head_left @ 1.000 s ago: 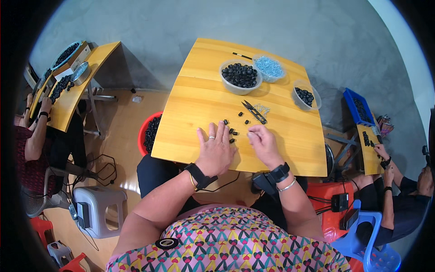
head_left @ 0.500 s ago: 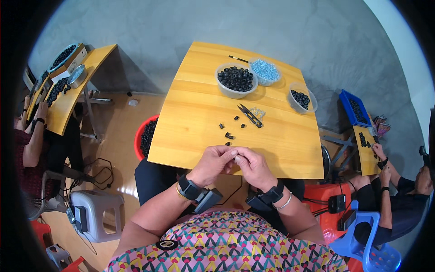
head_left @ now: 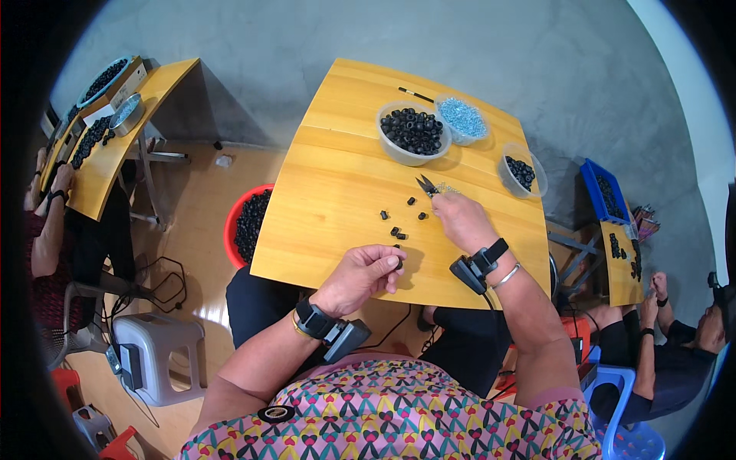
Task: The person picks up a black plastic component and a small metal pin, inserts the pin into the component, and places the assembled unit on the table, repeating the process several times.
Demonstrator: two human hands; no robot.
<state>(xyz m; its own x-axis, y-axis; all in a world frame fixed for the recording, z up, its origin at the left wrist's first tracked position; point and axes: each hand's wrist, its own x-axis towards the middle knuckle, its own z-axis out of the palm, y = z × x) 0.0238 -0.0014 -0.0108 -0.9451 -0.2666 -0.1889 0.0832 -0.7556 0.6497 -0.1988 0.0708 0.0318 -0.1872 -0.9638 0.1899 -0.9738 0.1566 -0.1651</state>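
My left hand (head_left: 359, 277) is closed at the near edge of the wooden table (head_left: 322, 184), with a small black bead-like piece (head_left: 398, 264) between thumb and fingers. My right hand (head_left: 464, 221) reaches over the table, closed around the handles of black thread snips (head_left: 426, 185). Only their pointed blades show, and they lie on the tabletop. Several loose black pieces (head_left: 394, 231) are scattered between my two hands. Just beyond the snips is a small pile of clear bits (head_left: 446, 187), partly covered by my right hand.
A bowl of black pieces (head_left: 415, 134), a tub of light-blue bits (head_left: 462, 120) and a smaller tub (head_left: 524, 170) stand toward the back. A pen (head_left: 415, 94) lies behind. A red basin (head_left: 234, 222) stands left of the table. Other people work at side tables.
My right hand has left my left hand and moved forward and right onto the snips' handles. My left hand stays at the table edge. The view has shifted slightly.
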